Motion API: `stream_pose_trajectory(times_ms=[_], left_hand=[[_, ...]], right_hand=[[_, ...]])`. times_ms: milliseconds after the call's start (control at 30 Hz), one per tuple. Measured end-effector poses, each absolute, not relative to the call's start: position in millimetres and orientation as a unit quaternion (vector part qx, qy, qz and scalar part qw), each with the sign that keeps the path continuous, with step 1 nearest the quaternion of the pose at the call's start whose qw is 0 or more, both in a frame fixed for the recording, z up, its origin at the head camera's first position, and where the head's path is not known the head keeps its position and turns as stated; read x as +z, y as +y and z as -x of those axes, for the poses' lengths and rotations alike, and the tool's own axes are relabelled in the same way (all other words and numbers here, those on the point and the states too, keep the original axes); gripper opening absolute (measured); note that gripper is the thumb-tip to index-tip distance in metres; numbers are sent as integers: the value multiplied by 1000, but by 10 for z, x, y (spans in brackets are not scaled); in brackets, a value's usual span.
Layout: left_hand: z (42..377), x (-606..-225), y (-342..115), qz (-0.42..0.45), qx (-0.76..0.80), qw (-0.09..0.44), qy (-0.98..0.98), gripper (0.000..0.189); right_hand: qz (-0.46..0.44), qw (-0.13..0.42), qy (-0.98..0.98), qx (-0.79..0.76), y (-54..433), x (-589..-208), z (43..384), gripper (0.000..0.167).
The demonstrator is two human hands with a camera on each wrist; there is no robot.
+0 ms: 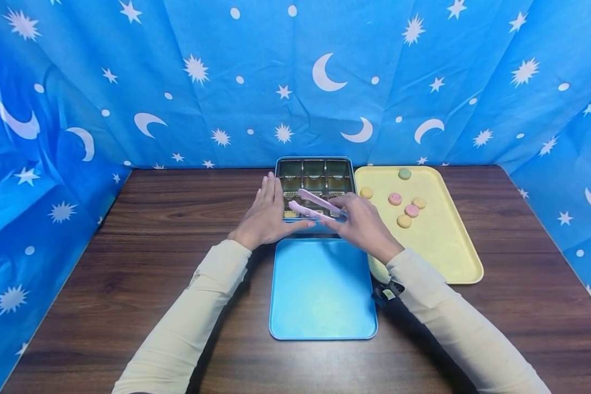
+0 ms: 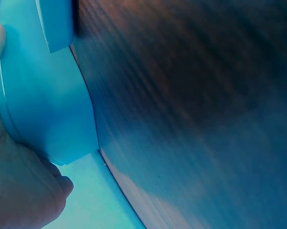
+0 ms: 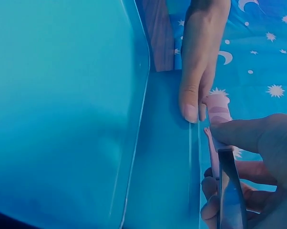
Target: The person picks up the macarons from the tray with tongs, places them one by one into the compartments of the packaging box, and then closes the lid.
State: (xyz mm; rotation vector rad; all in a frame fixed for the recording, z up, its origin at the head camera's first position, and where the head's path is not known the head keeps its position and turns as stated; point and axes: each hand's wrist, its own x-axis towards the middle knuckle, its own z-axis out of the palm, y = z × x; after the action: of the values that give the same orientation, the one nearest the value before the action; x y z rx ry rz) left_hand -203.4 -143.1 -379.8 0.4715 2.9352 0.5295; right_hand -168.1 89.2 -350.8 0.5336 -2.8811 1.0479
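Blue fabric (image 1: 256, 104) printed with white stars, moons and dots hangs behind and beside a dark wood-grain table (image 1: 162, 202). Near the table's back edge, we see an open blue tin (image 1: 302, 227), its glossy, dark-gold insert (image 1: 314, 184) divided into compartments in three columns. On the near side of it lies a flat, rimmed blue lid (image 1: 325, 290).

To the right, just beside the tin, is a pale yellow tray (image 1: 438, 251). We count six small round cookies on it: one green (image 1: 405, 174), two pink and three yellow, most of them grouped toward the far half.

Our left hand (image 1: 263, 210) lies along the tin's left side, fingers straight, its thumb stretched along the front edge. Our right hand (image 1: 364, 221) grips pink-tipped tongs (image 1: 307, 210) between thumb and fingers. Their arms stand apart in a narrow V above the tin's front compartments; glare and the tongs hide what lies below, so we cannot tell the contents. Both arms wear cream sleeves (image 1: 167, 328).
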Motion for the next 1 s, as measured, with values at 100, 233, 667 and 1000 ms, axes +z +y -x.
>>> stream_pose_trajectory(times_ms=[100, 233, 667, 1000], left_hand=[[2037, -3799, -1429, -155, 173, 62, 971, 132], [2048, -3808, -1423, -153, 171, 61, 971, 133], [2062, -3826, -1422, -151, 170, 60, 972, 134], [2066, -3815, -1421, -155, 171, 63, 971, 133]], right_hand=[[-165, 19, -925, 342, 951, -3481, 1668, 41], [-153, 30, -925, 345, 1067, -3445, 1650, 41], [-120, 55, -936, 326, 1606, -3448, 1556, 42], [-84, 64, -946, 307, 2022, -3565, 1406, 45]])
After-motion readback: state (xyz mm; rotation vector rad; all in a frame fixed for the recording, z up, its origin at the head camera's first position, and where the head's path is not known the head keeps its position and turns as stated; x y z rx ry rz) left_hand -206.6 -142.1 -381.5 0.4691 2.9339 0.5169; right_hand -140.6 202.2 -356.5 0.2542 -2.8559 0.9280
